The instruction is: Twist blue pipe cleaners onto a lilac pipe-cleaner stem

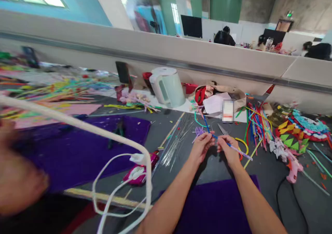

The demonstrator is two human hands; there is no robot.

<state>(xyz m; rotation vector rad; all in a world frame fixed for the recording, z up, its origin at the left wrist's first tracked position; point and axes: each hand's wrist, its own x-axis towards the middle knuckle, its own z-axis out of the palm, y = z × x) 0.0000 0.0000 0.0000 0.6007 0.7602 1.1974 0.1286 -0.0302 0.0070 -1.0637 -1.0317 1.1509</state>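
With the pale kettle (169, 89) as landmark, both hands are on its near side and to its right, over the dark tabletop (207, 175). The left hand (202, 147) pinches a blue fuzzy stem (206, 124) in its fingertips, one end poking up towards the kettle's side of the table; the right hand (228, 148) grasps the same stem just beside, and a lilac stem (242, 152) juts out past its fingers. Whether blue and lilac are joined is unclear. The step in hand looks like fine fingertip shaping, perhaps bending or twisting; such a move calls for one pinch held firm while the other turns lightly. Right of the kettle and nearer the wearer lie a purple curled cluster (199, 131), beside the left fingers, and scissors (223, 130), beyond the right hand; a bundle of coloured stems (259, 123) lies farther right.
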